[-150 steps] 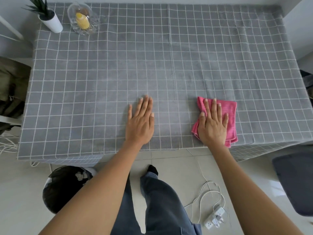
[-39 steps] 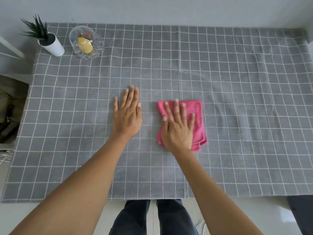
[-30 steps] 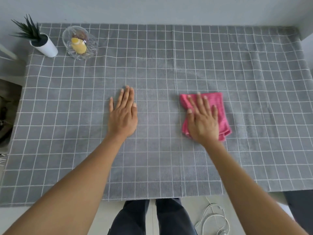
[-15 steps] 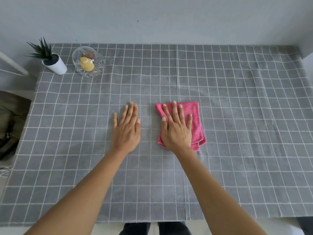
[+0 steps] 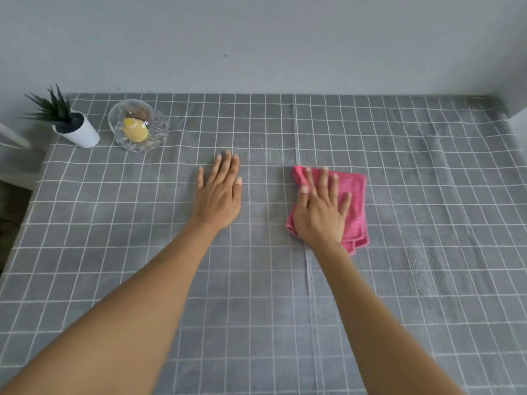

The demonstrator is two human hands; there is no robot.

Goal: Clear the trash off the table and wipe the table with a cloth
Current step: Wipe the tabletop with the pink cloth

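A folded pink cloth (image 5: 355, 201) lies flat on the table, which is covered by a grey checked tablecloth (image 5: 427, 223), a little right of centre. My right hand (image 5: 320, 212) presses down on the cloth with the palm flat and the fingers spread; its left part is hidden under the hand. My left hand (image 5: 219, 192) rests flat on the tablecloth to the left of the cloth, fingers apart, holding nothing. No trash shows on the table.
At the back left corner stand a small green plant in a white pot (image 5: 75, 129) and a glass bowl (image 5: 138, 129) with a yellow item in it. A grey wall (image 5: 256, 44) runs along the table's far edge.
My right hand has slid the pink cloth to the right, away from my left hand, after earlier strokes left and right. The view has tilted up toward the wall.
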